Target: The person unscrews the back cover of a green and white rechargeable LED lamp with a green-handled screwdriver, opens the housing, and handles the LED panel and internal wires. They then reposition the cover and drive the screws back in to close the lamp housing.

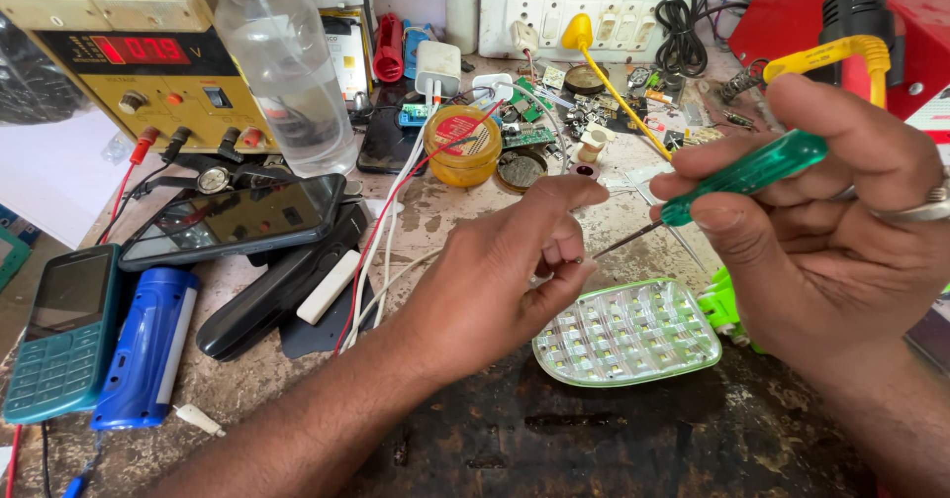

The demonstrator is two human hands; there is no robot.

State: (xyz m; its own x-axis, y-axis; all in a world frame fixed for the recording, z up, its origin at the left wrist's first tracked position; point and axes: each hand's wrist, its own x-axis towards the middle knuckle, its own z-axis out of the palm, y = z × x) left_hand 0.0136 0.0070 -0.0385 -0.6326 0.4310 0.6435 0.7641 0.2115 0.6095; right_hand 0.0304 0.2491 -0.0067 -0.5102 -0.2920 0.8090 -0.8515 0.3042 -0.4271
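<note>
At frame centre, the left hand [505,270] pinches something too small to identify; the right hand [831,211] grips a green-handled screwdriver [737,181], its shaft slanting down-left to those fingertips [572,260], above the LED panel [628,335].

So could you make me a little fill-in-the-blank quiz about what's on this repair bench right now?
1. The right hand holds a screwdriver whose handle is clear ____.
2. The left hand pinches the screwdriver's metal ____ between thumb and fingers.
3. Below both hands lies an LED lamp panel, its rows of small LEDs facing ____.
4. The blue torch lies right beside a teal keypad ____.

Missing words: green; tip; up; phone
</note>
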